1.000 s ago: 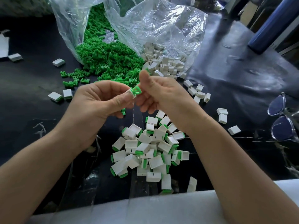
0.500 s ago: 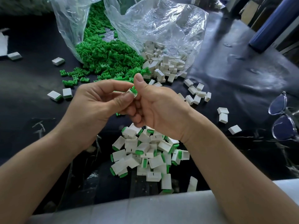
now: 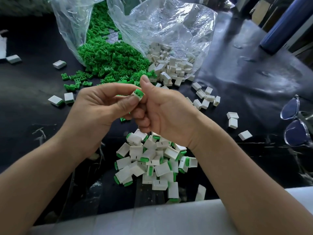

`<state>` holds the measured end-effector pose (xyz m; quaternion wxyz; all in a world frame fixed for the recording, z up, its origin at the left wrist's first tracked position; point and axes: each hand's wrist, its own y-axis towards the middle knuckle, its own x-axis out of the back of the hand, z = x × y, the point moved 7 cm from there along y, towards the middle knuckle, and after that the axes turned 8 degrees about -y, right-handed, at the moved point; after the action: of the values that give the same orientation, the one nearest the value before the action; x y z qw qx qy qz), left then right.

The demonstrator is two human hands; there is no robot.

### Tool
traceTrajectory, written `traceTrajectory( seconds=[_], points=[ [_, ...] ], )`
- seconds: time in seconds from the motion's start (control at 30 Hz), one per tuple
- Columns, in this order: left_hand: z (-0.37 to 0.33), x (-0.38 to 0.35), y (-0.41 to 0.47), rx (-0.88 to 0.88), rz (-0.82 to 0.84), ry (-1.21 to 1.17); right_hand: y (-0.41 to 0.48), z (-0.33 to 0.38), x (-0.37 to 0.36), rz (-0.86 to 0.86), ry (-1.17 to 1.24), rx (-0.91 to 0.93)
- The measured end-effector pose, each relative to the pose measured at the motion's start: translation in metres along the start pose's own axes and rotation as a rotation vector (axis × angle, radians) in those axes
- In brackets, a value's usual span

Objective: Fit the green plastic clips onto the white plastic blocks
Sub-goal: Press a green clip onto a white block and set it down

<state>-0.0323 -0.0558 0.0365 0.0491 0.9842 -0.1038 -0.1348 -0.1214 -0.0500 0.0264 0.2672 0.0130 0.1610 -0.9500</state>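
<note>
My left hand (image 3: 100, 107) pinches a small white block with a green clip (image 3: 138, 95) seated in its end, thumb below and forefinger above. My right hand (image 3: 162, 111) is pressed against it from the right, thumb up beside the clip and fingers curled below. A heap of loose green clips (image 3: 108, 60) spills from a clear bag. Bare white blocks (image 3: 171, 65) spill from a second clear bag to its right. Below my hands lies a pile of fitted blocks (image 3: 152, 163), white with green ends.
Black sheet covers the table (image 3: 245, 73). Stray white blocks lie at the left (image 3: 59, 64) and right (image 3: 232, 119). Clear-framed glasses (image 3: 294, 121) rest at the right edge. A blue cylinder (image 3: 284, 24) stands far right. A white foam strip (image 3: 152, 219) lines the near edge.
The green clip, earlier sticking out between my fingertips, now sits in the end of the white block. My right hand has closed in against my left.
</note>
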Motion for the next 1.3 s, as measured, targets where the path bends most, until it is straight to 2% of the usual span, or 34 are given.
traceTrajectory(
  seconds=[0.13,0.53,0.83,1.07,1.3],
  points=[
    [0.003,0.005,0.000,0.043,-0.019,0.019,0.000,0.000,0.001,-0.005,-0.003,-0.016],
    [0.003,0.002,0.001,0.074,-0.004,0.020,0.000,0.000,0.006,-0.062,-0.213,0.048],
    [0.003,-0.004,0.000,0.061,0.012,-0.109,0.002,0.000,0.003,-0.144,-0.354,0.110],
    [0.005,-0.005,-0.001,0.068,-0.027,-0.157,0.004,0.000,0.006,-0.267,-0.506,0.104],
    [0.010,0.000,-0.001,0.094,-0.091,-0.181,0.005,-0.001,0.007,-0.310,-0.542,0.130]
  ],
)
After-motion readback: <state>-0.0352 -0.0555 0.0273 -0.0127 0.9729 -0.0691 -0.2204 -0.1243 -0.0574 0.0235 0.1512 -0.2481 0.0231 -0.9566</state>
